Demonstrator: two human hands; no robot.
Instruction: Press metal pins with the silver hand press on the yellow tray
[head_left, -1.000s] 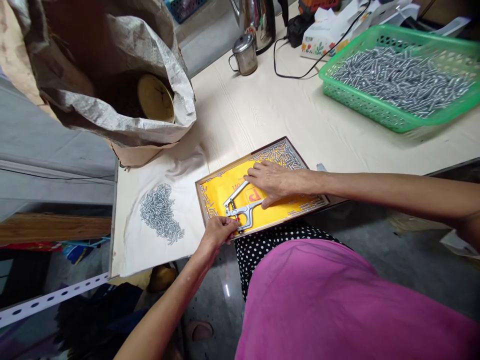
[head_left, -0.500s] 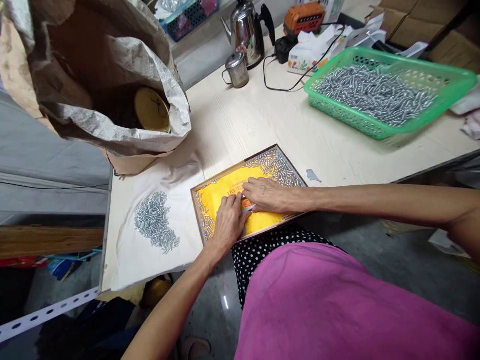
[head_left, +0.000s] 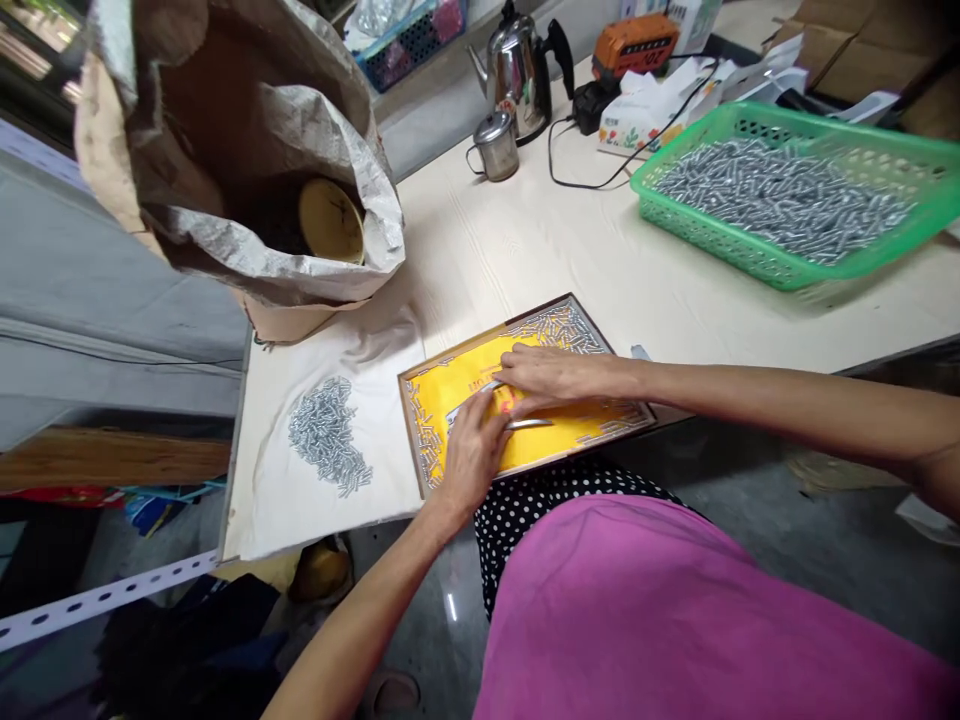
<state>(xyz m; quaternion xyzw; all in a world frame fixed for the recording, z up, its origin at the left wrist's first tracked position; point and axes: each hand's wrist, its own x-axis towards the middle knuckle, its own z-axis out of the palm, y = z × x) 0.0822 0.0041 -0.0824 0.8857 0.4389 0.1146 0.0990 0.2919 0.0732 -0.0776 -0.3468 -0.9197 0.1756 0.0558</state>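
A shallow brown-rimmed tray [head_left: 410,412] with a yellow lining lies at the table's near edge, over my lap. Small silver pins [head_left: 561,325] gather in its far corner and along its sides. Silver hand pliers [head_left: 529,424] lie on the yellow lining, mostly covered by both hands. My left hand [head_left: 471,452] is curled over the pliers' near end. My right hand [head_left: 551,376] reaches in from the right, fingers pressed together over the upper handle, thumb beside the lower one.
A pile of pins [head_left: 327,436] lies on a white cloth left of the tray. Behind it gapes an open paper sack [head_left: 247,190]. A green basket [head_left: 757,262] of pins stands far right. Kettle [head_left: 525,65], metal cup [head_left: 499,146], tissue box [head_left: 646,112] and cable line the back.
My left hand moved from the tray's near edge up onto the pliers and now covers them. My right hand stayed on the handles. The view shifted slightly.
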